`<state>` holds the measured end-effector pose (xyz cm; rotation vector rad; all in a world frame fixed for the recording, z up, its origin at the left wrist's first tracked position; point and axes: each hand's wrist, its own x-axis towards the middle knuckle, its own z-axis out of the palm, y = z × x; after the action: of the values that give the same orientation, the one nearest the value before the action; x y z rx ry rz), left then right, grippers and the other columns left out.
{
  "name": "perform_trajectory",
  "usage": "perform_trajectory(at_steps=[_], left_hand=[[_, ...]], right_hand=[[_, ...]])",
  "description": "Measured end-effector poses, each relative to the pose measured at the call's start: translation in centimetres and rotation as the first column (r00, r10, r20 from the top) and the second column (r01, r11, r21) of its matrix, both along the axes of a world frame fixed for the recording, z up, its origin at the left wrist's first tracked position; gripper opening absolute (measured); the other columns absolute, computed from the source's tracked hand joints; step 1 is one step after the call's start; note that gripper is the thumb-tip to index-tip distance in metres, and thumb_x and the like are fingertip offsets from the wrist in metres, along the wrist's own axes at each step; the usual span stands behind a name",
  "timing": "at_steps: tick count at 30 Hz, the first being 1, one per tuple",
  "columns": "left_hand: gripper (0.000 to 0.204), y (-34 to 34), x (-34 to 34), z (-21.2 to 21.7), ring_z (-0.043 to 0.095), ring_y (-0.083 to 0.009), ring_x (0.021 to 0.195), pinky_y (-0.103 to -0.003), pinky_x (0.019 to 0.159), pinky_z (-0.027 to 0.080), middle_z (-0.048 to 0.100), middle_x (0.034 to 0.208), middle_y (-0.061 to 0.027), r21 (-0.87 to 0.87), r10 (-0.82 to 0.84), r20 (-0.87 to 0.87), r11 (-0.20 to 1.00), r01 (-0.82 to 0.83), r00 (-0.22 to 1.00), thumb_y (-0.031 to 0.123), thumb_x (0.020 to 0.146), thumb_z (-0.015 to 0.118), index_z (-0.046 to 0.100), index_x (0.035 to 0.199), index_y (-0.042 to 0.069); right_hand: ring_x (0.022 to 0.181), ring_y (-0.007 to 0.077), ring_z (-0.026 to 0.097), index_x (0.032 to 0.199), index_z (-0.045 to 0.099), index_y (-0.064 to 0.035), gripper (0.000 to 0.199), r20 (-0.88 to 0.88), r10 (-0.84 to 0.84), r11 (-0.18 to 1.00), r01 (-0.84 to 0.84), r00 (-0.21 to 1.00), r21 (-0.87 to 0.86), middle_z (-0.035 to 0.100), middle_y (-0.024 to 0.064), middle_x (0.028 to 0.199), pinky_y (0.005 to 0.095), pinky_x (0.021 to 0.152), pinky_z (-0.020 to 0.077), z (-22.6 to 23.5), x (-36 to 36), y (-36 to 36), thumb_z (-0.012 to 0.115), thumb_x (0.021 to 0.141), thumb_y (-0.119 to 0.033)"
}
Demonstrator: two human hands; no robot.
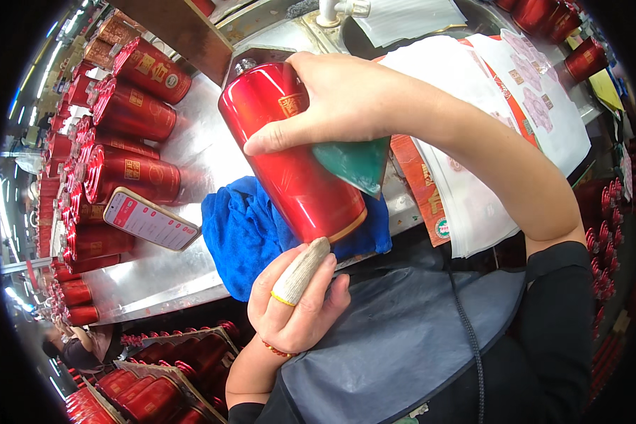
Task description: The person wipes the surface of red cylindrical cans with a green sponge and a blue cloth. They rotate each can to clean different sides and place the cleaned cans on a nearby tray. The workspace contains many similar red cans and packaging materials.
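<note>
Head view. A glossy red bottle (290, 185) lies tilted at the centre, its neck toward the upper left and its gold-edged base toward the lower right, above a crumpled blue cloth (237, 233). The right hand (339, 99) is clamped around the upper body, thumb across the near face. The left hand (290, 318), below centre, grips nothing: a knitted finger sleeve (302, 272) meets the base edge, while the thumb stands apart. The step in hand appears to be rubbing or checking that edge; continuing would call for a steady right-hand hold and light fingertip pressure. A green sheet (353, 166) sits just beside the bottle, partly hidden by it. At left, a phone (152, 219) leans near upright red bottles (134, 173); at right, white papers (466, 191) overlap the work side. Both could crowd a wide swing of the bottle.
</note>
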<state>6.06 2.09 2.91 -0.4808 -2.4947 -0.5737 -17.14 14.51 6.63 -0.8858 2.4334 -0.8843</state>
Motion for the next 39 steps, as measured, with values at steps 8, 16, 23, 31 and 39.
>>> perform_trajectory(at_steps=[8,16,23,31,39], left_hand=[[0.034,0.2,-0.2,0.2,0.072,-0.0281,0.105,-0.034,0.092,0.059,0.076,0.11,-0.0136,-0.002,-0.004,-0.006,1.0,0.004,1.0,0.005,0.076,0.082,0.076,0.11,0.002],[0.035,0.2,-0.2,0.6,0.072,-0.0284,0.105,-0.035,0.093,0.059,0.076,0.111,-0.0146,-0.011,-0.014,0.014,1.0,0.015,1.0,0.006,0.077,0.082,0.076,0.111,0.001],[0.033,0.3,-0.3,0.4,0.072,-0.0284,0.104,-0.035,0.092,0.059,0.076,0.111,-0.0145,0.009,-0.005,0.001,1.0,0.005,1.0,0.005,0.077,0.082,0.076,0.11,0.002],[0.026,-0.3,-0.3,-0.5,0.068,-0.0303,0.103,-0.038,0.094,0.054,0.077,0.109,-0.0128,0.232,0.041,0.012,0.972,-0.043,0.999,0.008,0.08,0.079,0.075,0.105,0.003],[0.077,0.1,-2.1,-2.7,0.029,-0.0309,0.153,-0.044,0.125,0.023,0.03,0.162,-0.0189,0.814,-0.109,0.331,0.535,-0.225,0.937,0.012,0.094,0.07,0.029,0.158,-0.004]], right_hand=[[0.075,0.0105,0.067,0.135,0.059,0.0054,0.103,0.583,0.214,0.913,0.051,0.784,-0.405,0.07,0.0111,0.101,0.0243,0.066,0.0542,-4.2,-3.1,2.0,0.089,0.066,-0.065],[0.088,0.0243,0.074,0.13,0.06,0.0078,0.11,0.167,0.11,0.97,-0.069,0.98,-0.234,0.072,0.0212,0.101,0.034,0.076,0.0605,-1.6,-2.5,1.3,0.081,0.066,-0.079],[0.078,0.0176,0.07,0.124,0.066,0.0034,0.094,0.498,0.169,0.898,0.075,0.851,-0.433,0.072,0.0123,0.098,0.0286,0.069,0.0549,-3.4,-2.0,1.3,0.089,0.065,-0.066],[0.111,0.0307,0.07,0.153,0.043,0.0044,0.108,0.126,-0.057,0.983,0.078,0.99,-0.164,0.07,0.0248,0.118,0.0361,0.094,0.0549,-0.8,-0.6,3.3,0.074,0.083,-0.072],[0.072,0.0029,0.057,0.15,0.044,0.0031,0.086,0.591,-0.025,0.909,0.264,0.806,-0.322,0.052,0.001,0.099,0.0182,0.063,0.046,-2.5,8.6,7.9,0.091,0.082,-0.019]])
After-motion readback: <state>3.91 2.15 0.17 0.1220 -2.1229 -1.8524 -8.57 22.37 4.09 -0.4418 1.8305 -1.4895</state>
